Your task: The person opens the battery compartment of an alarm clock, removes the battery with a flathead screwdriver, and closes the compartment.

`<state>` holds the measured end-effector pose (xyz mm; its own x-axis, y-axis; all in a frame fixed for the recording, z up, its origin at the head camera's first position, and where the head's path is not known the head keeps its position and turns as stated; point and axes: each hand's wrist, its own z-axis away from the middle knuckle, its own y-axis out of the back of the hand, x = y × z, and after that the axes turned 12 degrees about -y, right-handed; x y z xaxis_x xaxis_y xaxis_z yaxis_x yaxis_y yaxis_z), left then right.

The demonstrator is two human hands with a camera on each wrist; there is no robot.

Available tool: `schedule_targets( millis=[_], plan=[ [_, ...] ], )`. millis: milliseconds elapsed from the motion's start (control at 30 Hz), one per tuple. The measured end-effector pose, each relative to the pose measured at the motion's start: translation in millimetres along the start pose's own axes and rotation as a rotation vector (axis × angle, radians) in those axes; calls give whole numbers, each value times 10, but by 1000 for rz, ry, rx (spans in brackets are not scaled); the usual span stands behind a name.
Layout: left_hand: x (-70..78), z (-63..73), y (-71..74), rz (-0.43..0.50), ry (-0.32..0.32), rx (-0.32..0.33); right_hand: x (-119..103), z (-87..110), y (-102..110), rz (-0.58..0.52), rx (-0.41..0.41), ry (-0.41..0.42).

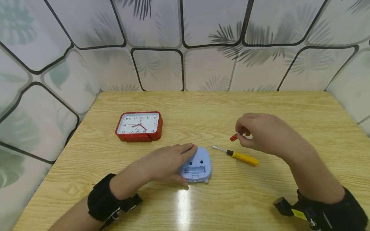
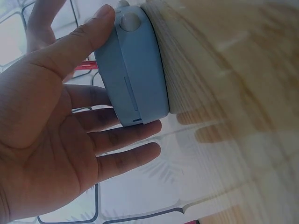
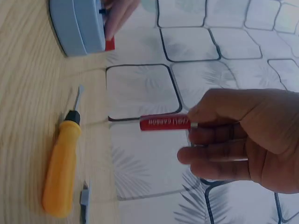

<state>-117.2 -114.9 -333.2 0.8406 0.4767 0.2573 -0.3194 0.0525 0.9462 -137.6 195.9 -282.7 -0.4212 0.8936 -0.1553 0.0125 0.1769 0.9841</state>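
A small light blue alarm clock (image 1: 204,160) lies on the table with its back up, showing two black knobs and an uncovered battery slot (image 1: 195,170). My left hand (image 1: 166,162) holds it by the sides, thumb at the near edge and fingers across the far one; its front is hidden. In the left wrist view, the thumb presses on the clock's side (image 2: 135,70) beside a round foot. Above the table, my right hand (image 1: 263,133) pinches a red AA-type battery (image 3: 163,122) by one end. Just below that hand lies a screwdriver (image 1: 244,158) with a yellow handle.
A red rectangular alarm clock (image 1: 138,126) stands at the back left of the wooden table (image 1: 196,106). A small grey piece (image 3: 84,203) lies past the screwdriver in the right wrist view. A patterned wall (image 1: 208,69) rises behind the table.
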Motion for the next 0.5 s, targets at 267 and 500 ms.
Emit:
schedule_targets(
  millis=[267, 500],
  plan=[
    [-1, 16, 16, -4, 8, -4, 226, -69, -3, 59, -80, -141],
    [-4, 14, 21, -9, 10, -9, 451, -166, -80, 64, -169, -233]
  ],
)
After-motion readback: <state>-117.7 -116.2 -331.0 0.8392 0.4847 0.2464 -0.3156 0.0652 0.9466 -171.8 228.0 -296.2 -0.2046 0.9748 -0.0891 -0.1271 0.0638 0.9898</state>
